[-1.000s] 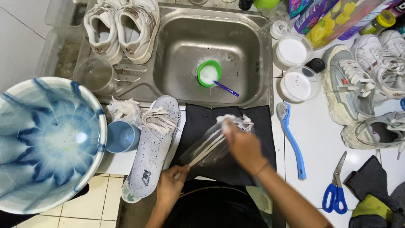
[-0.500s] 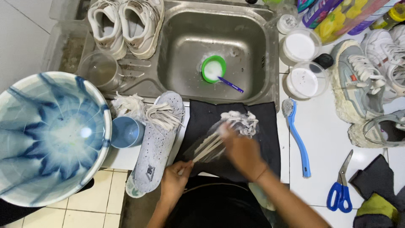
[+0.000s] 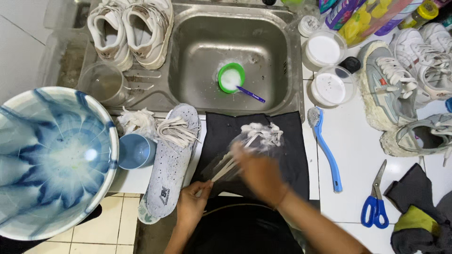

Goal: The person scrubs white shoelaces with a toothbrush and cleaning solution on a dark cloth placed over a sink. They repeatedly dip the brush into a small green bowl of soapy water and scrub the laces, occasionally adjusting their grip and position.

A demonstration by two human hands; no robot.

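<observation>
Laces on dark cloth (image 3: 282, 160), at bench.
My left hand (image 3: 193, 202) pinches the white shoelaces (image 3: 235, 160) by the ends; right hand (image 3: 256, 171) blurred, grip unclear. Limp, soapy, probably slippery.

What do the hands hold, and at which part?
The left hand pinches the near end of the white laces. The blurred right hand lies over their middle; its grip cannot be told.

looks like a home kitchen sink doubling as a shoe-wash spot; steel sink (image 3: 197, 61) at 12 o'clock; sneakers (image 3: 132, 30) at 11; tiled floor (image 3: 106, 221) at 7
</observation>
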